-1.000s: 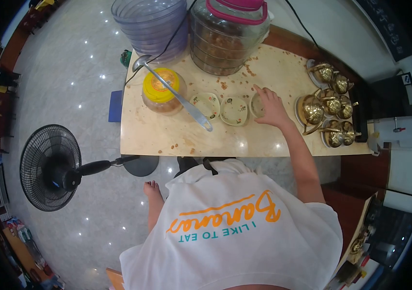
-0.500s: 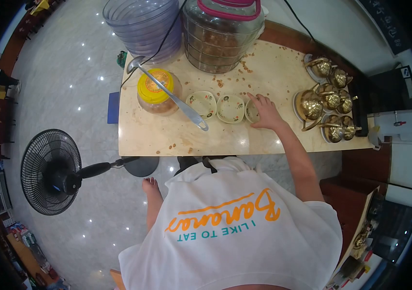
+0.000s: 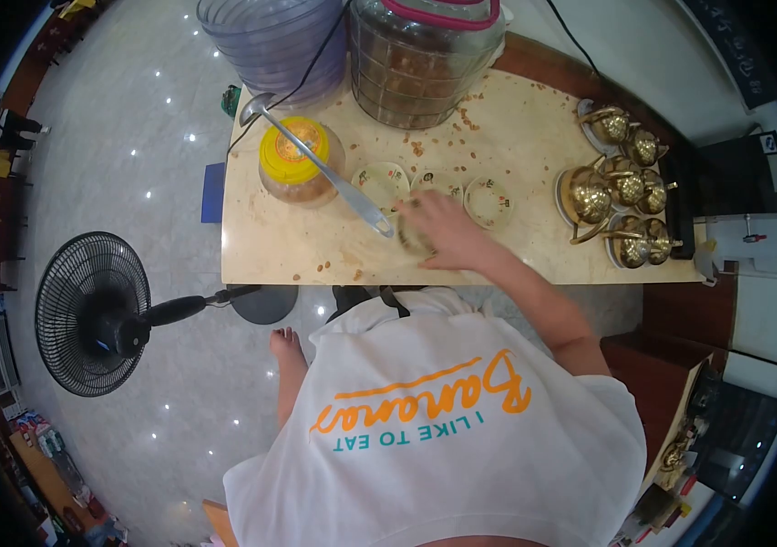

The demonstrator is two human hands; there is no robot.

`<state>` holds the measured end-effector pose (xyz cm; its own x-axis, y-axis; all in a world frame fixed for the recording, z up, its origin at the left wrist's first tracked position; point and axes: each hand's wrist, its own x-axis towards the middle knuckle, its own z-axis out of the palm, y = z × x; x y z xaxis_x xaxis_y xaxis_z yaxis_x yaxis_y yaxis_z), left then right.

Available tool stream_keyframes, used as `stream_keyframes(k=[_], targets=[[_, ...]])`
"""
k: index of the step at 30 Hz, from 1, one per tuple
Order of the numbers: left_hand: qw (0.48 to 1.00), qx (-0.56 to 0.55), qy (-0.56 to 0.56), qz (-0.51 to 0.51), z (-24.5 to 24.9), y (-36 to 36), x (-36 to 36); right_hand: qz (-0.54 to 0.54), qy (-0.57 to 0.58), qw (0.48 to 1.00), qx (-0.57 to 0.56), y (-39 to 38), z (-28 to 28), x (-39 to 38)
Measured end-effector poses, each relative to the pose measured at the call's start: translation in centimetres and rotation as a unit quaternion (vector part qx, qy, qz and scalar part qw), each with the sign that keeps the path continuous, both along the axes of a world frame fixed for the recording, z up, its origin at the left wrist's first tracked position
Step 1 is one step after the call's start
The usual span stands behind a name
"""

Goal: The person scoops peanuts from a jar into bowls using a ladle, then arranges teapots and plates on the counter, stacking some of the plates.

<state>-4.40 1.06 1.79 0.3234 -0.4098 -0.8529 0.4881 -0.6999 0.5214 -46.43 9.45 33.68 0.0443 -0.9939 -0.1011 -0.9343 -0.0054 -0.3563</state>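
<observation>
Our right hand (image 3: 448, 231), fingers partly spread, held a blurred small dish (image 3: 413, 239) over the table (image 3: 265, 244), near three floral dishes (image 3: 488, 202); we couldn't tell what our left hand (image 3: 285, 343) held. We judged the small dish light, stiff, breakable, best pinched at its rim.

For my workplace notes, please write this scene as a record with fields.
right hand: at a blurred pale patterned dish, grip unclear
left hand: beside white cloth shirt, off the beige rectangular table
row: three small pale rounded floral dishes
left of row: clear rounded jar, yellow lid, grey metal ladle across
right of row: golden metal teapots
</observation>
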Motion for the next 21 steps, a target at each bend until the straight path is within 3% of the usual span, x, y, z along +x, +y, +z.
stream_keyframes(k=[3, 6, 12, 21], targets=[[1.0, -0.012, 0.01, -0.003, 0.2, 0.3, 0.2, 0.076, 0.029, 0.996, -0.024, -0.8, -2.9, 3.2], [1.0, -0.016, 0.009, 0.0, -0.3, 0.5, 0.8, 0.108, 0.078, 0.991, 0.03, -1.8, -3.0, 5.4], [1.0, 0.002, -0.014, -0.002, 0.6, 1.4, 1.2, 0.104, 0.14, 0.985, 0.004, -2.6, -4.0, 6.5], [1.0, -0.007, -0.003, -0.022, 0.8, 1.6, 1.8, 0.078, 0.139, 0.987, 0.004, -2.1, -5.0, 6.9]])
